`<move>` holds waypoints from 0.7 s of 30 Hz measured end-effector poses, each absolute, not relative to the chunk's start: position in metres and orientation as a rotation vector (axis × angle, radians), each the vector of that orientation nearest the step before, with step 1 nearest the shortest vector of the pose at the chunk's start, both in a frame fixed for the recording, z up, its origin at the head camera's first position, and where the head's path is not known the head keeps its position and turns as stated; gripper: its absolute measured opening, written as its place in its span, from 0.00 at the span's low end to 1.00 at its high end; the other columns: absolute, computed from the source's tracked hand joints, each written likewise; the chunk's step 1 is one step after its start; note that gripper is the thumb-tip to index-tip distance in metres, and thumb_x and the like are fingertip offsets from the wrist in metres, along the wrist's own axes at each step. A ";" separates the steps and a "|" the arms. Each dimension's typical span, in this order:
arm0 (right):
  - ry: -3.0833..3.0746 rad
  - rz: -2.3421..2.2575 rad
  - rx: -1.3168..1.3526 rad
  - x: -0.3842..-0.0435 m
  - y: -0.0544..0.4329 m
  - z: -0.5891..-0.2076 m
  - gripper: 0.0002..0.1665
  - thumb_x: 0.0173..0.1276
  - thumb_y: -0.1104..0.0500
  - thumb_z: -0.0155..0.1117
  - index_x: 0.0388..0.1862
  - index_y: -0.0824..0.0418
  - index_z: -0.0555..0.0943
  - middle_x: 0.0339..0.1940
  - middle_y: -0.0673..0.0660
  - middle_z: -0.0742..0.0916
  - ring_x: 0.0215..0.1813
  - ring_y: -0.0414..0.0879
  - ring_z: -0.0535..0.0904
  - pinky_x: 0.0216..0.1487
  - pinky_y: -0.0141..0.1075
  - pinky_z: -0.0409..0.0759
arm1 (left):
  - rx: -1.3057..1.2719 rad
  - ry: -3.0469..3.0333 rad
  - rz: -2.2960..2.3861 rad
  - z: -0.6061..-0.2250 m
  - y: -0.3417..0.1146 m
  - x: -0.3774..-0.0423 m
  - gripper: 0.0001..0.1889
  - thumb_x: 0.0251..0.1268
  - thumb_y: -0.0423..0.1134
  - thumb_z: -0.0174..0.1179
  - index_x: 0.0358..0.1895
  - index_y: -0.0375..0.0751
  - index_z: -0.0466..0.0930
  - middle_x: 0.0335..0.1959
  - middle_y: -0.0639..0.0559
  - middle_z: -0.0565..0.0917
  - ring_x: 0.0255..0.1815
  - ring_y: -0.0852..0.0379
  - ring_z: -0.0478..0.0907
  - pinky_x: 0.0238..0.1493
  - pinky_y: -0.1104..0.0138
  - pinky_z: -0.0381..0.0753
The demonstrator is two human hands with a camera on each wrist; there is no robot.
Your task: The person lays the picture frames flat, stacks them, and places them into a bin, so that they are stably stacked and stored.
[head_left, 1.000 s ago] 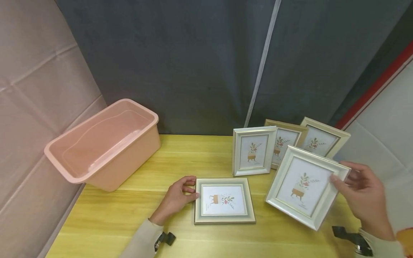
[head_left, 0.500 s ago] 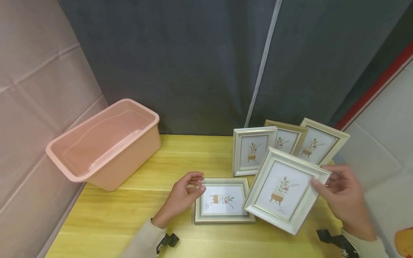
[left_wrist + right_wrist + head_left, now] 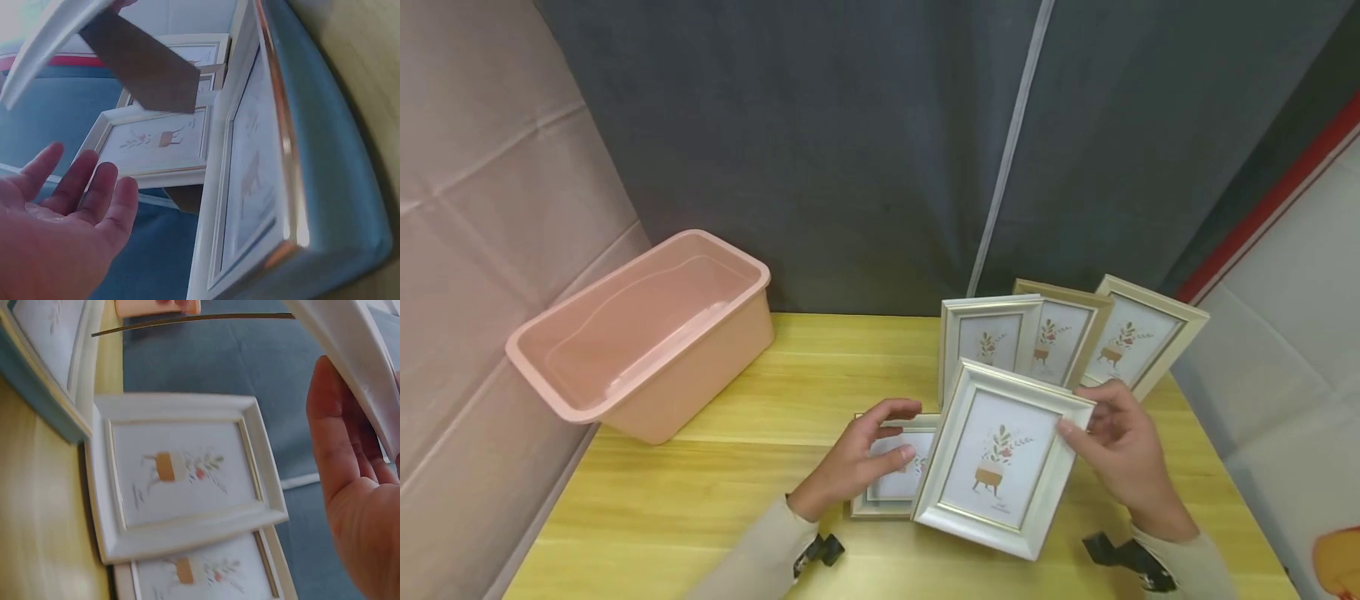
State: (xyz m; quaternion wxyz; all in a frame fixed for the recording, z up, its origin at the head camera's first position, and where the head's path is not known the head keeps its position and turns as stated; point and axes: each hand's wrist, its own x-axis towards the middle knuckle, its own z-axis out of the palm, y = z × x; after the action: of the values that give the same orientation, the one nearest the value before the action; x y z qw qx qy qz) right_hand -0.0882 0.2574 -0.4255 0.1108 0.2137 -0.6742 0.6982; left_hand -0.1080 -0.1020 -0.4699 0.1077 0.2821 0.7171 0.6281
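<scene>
My right hand (image 3: 1126,454) grips the right edge of a white photo frame (image 3: 1000,467), thumb in front and fingers behind. The frame is lifted and tilted, its flower-pot print facing me; its brown stand leg (image 3: 147,62) sticks out behind it in the left wrist view. My left hand (image 3: 863,457), fingers parted and loosely bent, hovers over the left part of another photo frame (image 3: 883,503) lying flat on the table. In the left wrist view nothing lies in the left palm. The held frame hides the flat frame's right part.
Three framed prints stand at the back right: a white frame (image 3: 952,342), a tan frame (image 3: 1084,333) and a cream frame (image 3: 1165,350), partly overlapping. A pink plastic tub (image 3: 707,354) stands on the left. A dark curtain (image 3: 820,167) closes off the back of the wooden table (image 3: 715,483).
My right hand has carried the white photo frame leftward, over the flat one. My left hand has let go of the flat frame's left edge and moved right, above it.
</scene>
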 end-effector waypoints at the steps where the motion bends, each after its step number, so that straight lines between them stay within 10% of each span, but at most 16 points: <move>1: -1.976 2.064 0.635 -0.089 0.255 -0.427 0.26 0.58 0.92 0.52 0.54 0.75 0.71 0.51 0.47 0.92 0.46 0.41 0.92 0.33 0.39 0.91 | 0.846 2.104 1.833 -0.471 -0.100 -0.109 0.28 0.77 0.38 0.60 0.76 0.42 0.69 0.76 0.50 0.75 0.79 0.50 0.68 0.78 0.42 0.69; 11: -1.844 2.247 0.676 -0.099 0.241 -0.441 0.28 0.66 0.89 0.49 0.55 0.64 0.74 0.56 0.51 0.90 0.55 0.43 0.90 0.43 0.40 0.91 | 1.008 1.961 1.831 -0.483 -0.091 -0.111 0.27 0.84 0.49 0.48 0.77 0.40 0.69 0.73 0.43 0.78 0.76 0.51 0.72 0.84 0.44 0.60; 21: -1.772 2.321 0.578 -0.102 0.236 -0.448 0.27 0.68 0.88 0.49 0.55 0.63 0.73 0.55 0.53 0.90 0.54 0.44 0.90 0.45 0.42 0.90 | 0.848 1.898 1.876 -0.485 -0.091 -0.105 0.29 0.78 0.45 0.58 0.76 0.40 0.68 0.67 0.36 0.78 0.60 0.51 0.85 0.60 0.57 0.88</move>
State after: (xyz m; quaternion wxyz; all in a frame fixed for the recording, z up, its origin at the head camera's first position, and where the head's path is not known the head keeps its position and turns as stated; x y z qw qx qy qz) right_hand -0.1024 0.2361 -0.4484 0.0825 0.1935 -0.5933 0.7770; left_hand -0.1054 -0.0914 -0.4851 0.1700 0.2984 0.6679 0.6603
